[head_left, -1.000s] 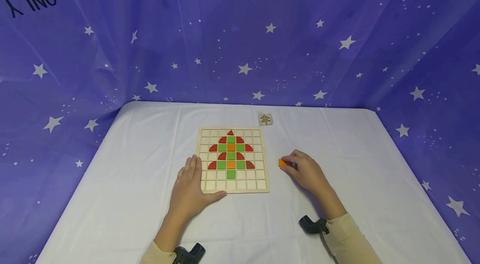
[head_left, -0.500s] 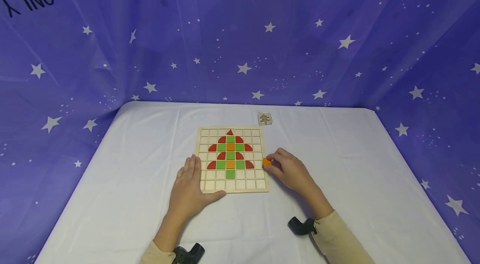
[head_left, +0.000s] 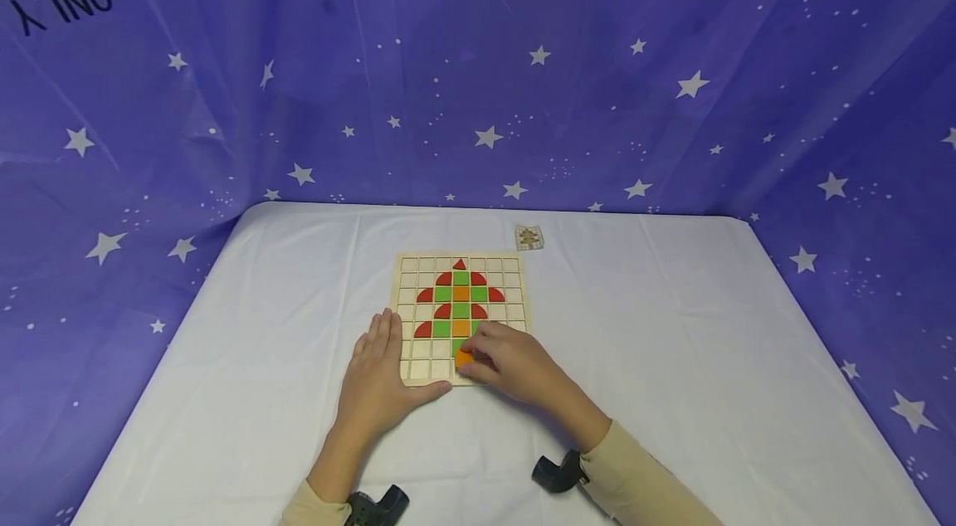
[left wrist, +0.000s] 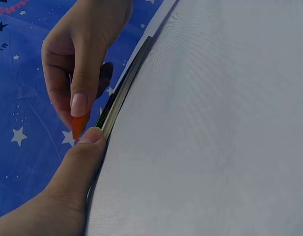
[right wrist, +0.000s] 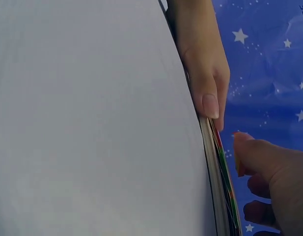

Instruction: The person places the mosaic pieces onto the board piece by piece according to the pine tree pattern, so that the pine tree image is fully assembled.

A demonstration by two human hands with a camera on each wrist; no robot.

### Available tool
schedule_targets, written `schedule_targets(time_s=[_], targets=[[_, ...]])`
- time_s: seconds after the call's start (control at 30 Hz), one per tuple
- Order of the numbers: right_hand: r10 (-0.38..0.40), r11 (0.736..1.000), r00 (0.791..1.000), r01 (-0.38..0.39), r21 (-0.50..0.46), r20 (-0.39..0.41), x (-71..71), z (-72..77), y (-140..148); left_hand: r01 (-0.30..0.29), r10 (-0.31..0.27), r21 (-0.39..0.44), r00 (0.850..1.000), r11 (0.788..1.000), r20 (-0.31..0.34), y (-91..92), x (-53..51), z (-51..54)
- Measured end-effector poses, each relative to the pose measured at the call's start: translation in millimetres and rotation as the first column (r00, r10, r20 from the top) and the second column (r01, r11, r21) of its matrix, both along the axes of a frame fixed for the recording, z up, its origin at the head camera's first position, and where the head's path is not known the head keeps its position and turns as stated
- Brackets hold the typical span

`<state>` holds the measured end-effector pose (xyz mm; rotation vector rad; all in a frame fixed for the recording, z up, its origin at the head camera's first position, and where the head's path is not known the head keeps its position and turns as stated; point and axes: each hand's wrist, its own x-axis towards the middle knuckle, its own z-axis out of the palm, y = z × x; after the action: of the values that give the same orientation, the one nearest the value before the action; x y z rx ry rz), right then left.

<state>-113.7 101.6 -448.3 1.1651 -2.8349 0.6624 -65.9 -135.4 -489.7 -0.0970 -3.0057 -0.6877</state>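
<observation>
A wooden grid board (head_left: 426,369) lies on the table, with red, green and orange pieces set in its cells in the shape of a tree. My left hand (head_left: 376,381) rests along the board's left side with straight fingers, its thumb at the near edge. Over the lower middle cells, my right hand (head_left: 519,364) pinches an orange square tile (head_left: 463,359) between thumb and fingers. In the left wrist view the orange tile (left wrist: 79,127) is held a little above the board. The right hand covers the board's lower right part.
A small card with a tree pattern (head_left: 529,238) lies beyond the board's far right corner. White cloth (head_left: 284,327) covers the table. A purple star-patterned curtain (head_left: 418,78) hangs behind and on both sides.
My right hand has carried the orange tile leftward from beside the board to above its lower middle cells. The left hand has stayed at the board's left side.
</observation>
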Motion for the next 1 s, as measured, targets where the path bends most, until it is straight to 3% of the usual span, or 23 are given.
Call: schedule_targets(time_s=[0.33,1.0], targets=[[0.018,0.999,1.0,-0.019,0.028,0.021,1.8,-6.0,-6.0,0.006,-0.006,0.01,1.0,1.0,-0.007,-0.2,0.7,1.8],[0.035,0.998,0.999,-0.033,0.048,-0.024,1.7,-9.3,-9.8,0.004,-0.003,0.019,1.0,1.0,-0.014,-0.2,-0.1,1.1]])
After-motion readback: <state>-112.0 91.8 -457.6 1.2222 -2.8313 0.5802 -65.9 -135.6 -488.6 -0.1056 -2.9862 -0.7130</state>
